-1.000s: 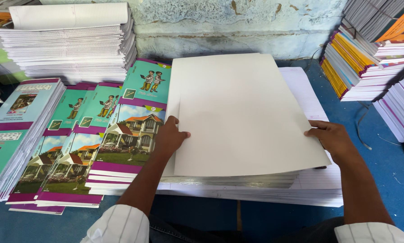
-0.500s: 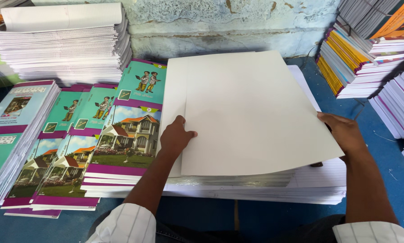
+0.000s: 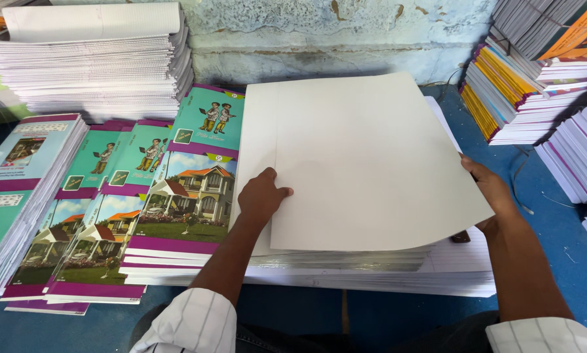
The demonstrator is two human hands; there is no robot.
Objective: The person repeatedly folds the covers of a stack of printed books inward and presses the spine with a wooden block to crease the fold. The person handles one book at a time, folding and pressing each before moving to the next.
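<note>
A large blank cream sheet (image 3: 372, 163) is lifted off a low stack of similar sheets (image 3: 345, 258) in the middle of the blue table. My left hand (image 3: 260, 196) grips the sheet's left edge, thumb on top. At the sheet's right edge, my right hand (image 3: 493, 189) holds it with the fingers tucked underneath. The sheet's near right corner curls up off the stack. Under the stack lies a wider pile of white lined pages (image 3: 463, 274).
Overlapping piles of teal and purple book covers with a house picture (image 3: 182, 196) lie left of the stack. A tall stack of white pages (image 3: 90, 72) stands at the back left. Bound books with coloured spines (image 3: 535, 85) are piled at the right. A rough wall (image 3: 332, 39) runs behind.
Both hands have drawn the top sheet toward me and to the right, and its right side has risen off the stack. The camera has tilted slightly.
</note>
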